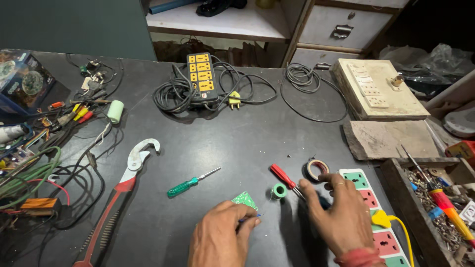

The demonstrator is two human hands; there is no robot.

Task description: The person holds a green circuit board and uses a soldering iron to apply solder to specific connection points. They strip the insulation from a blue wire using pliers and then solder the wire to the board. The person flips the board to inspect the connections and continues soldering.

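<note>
- Left hand (217, 237) pinches a small green circuit board (245, 199) with a thin blue wire low on the counter (247, 133).
- Right hand (341, 217), fingers spread, empty, hovers beside the red screwdriver (283, 175).
- Risk: the reach could knock the tape roll (315, 169) rolling.

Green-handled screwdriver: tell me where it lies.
Head view: the green-handled screwdriver lies left of centre on the black table, between the red-handled wrench and the red-handled screwdriver.

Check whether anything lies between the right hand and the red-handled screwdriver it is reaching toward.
Nothing visible does. The right hand hovers with its fingertips right beside the red-handled screwdriver, whose metal tip runs under the fingers. The small green tape roll lies just left of the screwdriver, and the black tape roll sits behind it, both off the path.
</note>
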